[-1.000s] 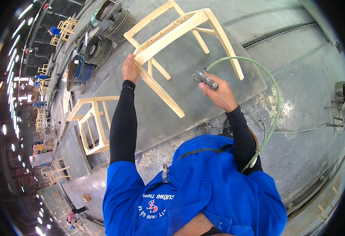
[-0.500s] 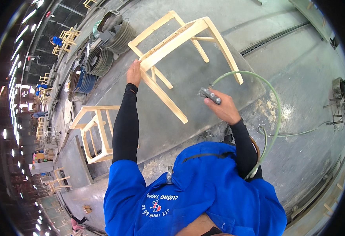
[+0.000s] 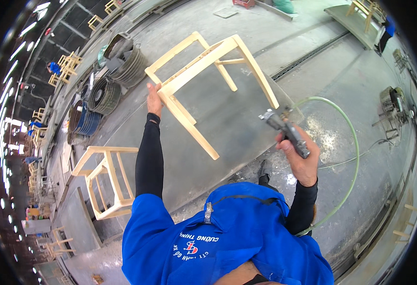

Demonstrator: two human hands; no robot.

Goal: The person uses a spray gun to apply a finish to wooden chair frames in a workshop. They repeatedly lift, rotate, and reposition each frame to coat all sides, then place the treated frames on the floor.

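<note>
A pale bare-wood chair frame (image 3: 196, 66) stands on a large grey board (image 3: 237, 137), several of its legs reaching over the surface. At the frame's left corner is my left hand (image 3: 154, 102), its fingers against the wood and partly hidden by it. My right hand (image 3: 304, 160) is closed round a dark metal spray gun (image 3: 287, 133), held up right of the frame and apart from it. From the gun a green hose (image 3: 355, 142) loops down past my right forearm.
A second wooden chair frame (image 3: 115, 183) stands at my left. Beyond it are round metal tubs (image 3: 105, 95) and a blue drum (image 3: 86, 119). A floor channel (image 3: 284, 71) runs at the far right. One person (image 3: 387, 33) in blue stands far right, beside more wooden frames (image 3: 360, 12).
My right hand has moved right and up with the spray gun, away from the chair frame. My left hand remains at the frame's corner. The whole view has shifted slightly.
</note>
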